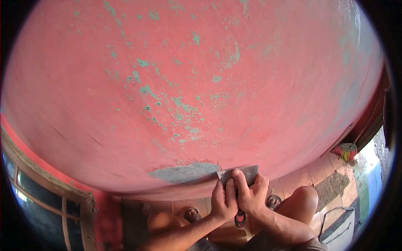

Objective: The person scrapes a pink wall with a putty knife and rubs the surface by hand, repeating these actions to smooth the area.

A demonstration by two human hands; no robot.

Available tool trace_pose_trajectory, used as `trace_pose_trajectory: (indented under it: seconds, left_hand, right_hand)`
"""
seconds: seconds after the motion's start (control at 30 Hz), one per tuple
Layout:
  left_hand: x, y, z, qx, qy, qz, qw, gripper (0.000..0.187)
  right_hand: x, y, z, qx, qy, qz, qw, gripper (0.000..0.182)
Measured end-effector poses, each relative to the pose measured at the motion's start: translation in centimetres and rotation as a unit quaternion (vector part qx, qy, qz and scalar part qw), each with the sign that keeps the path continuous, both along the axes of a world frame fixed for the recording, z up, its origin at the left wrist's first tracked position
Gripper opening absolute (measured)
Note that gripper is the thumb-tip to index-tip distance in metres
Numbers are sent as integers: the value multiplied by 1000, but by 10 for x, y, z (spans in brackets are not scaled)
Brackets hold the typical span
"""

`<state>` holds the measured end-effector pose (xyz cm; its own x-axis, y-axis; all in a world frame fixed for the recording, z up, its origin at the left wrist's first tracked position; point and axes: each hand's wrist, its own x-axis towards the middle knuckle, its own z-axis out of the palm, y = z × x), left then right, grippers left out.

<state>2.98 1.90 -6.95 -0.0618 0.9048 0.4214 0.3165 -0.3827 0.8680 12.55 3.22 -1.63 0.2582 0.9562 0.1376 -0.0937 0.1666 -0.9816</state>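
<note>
Both my hands are closed around one scraper (226, 174), a wide flat metal blade with a black and red handle end showing below my fingers. My left hand (225, 201) grips it from the left, fingers up against the blade. On the other side, my right hand (251, 190) wraps the handle, its thumb pressed on the blade. The blade's upper edge is at the lower part of a pink wall (268, 104), just right of a bare grey patch (186, 172). Green flecks show through the pink paint higher up.
A window with a wooden frame (65, 209) is at lower left. At right stands a broom (346, 151) by the wall's edge. Grey debris (332, 190) lies on the tiled floor (320, 168), near a pale container with a handle (339, 226). My sandalled feet are below the wall.
</note>
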Motion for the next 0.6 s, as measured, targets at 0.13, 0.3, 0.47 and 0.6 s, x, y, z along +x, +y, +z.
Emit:
trace_pose_trajectory:
  seconds: [0.13, 0.3, 0.47, 0.6]
  left_hand:
    - [4, -8, -5, 52, 19, 43, 998, 23]
    - [1, 6, 15, 0, -44, -17, 999, 25]
    - [0, 0, 10, -4, -39, -4, 999, 25]
    - [-2, 7, 19, -28, -25, -21, 999, 26]
  right_hand:
    - [1, 0, -2, -14, -11, 2, 1000, 24]
    - [0, 7, 3, 3, -7, -6, 1000, 25]
    - [-4, -2, -17, -18, 20, -1, 1000, 24]
    - [-3, 3, -1, -9, 34, 3, 999, 25]
